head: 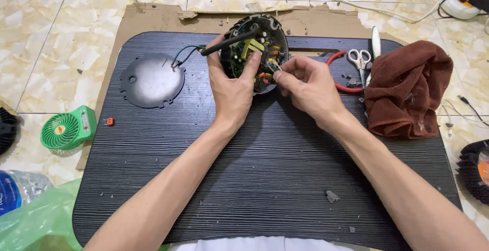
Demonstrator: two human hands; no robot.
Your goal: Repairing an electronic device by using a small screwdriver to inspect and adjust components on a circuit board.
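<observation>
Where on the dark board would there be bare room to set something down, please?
The near half of the board, between the forearms, is bare but for small crumbs. Another patch lies below the metal disc. It is crowded at the far right around the brown cloth, scissors and both hands holding the round circuit unit.

Bare board (265,179) in front; brown cloth (407,88), scissors (359,57) rightward.
</observation>
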